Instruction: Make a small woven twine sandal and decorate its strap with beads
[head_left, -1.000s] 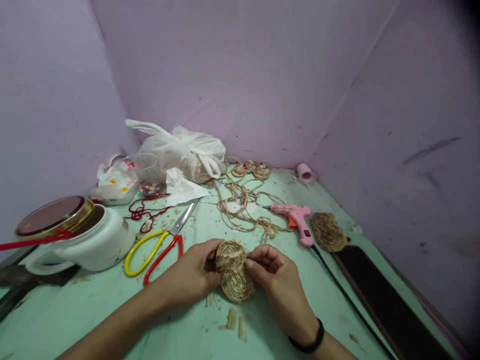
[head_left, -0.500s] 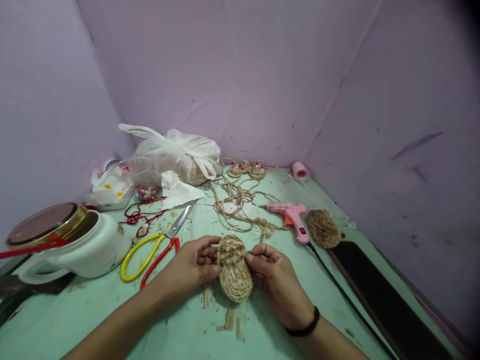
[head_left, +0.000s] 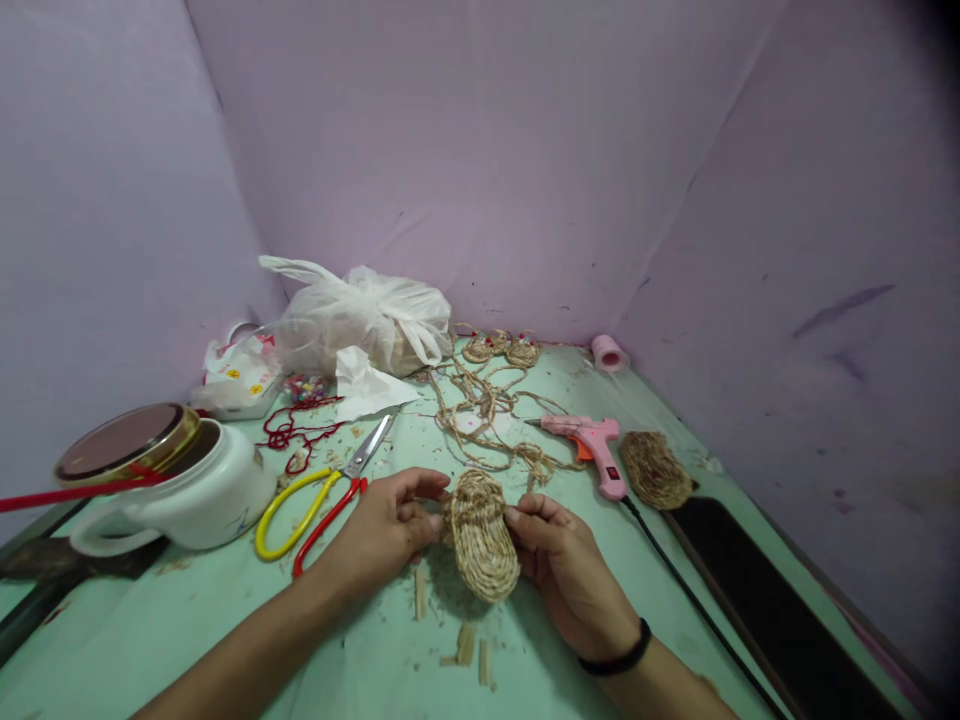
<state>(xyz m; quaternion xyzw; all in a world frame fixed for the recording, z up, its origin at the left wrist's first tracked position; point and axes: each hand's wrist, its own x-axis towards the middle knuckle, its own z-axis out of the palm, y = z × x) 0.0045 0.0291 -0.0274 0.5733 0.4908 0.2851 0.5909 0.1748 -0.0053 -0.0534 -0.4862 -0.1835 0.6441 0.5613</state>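
Observation:
A small woven straw slipper (head_left: 486, 555), sole-shaped with a braided band across its upper part, is held just above the table between my two hands. My left hand (head_left: 405, 515) grips its left edge with thumb and fingers. On the opposite side my right hand (head_left: 551, 540) pinches the edge near the band, a black band around that wrist. Scissors (head_left: 352, 470) with one yellow and one red handle lie left of my left hand, blades half apart. Beyond my right hand rests a pink glue gun (head_left: 596, 445), and a loose heap of braided straw cord (head_left: 480, 400) lies behind the slipper.
At left stand a white enamel mug (head_left: 217, 500) and a round gold-rimmed lid (head_left: 127, 445). Farther back are a white plastic bag (head_left: 375, 310), red yarn (head_left: 296, 430) and small straw slippers (head_left: 521, 348). At right lie a woven straw piece (head_left: 656, 470) and a dark flat bar (head_left: 772, 590).
The slipper has tilted, its lower end swinging to the right, and my hands have turned it slightly. The whole view has shifted a little, moving the tabletop things rightward in the picture.

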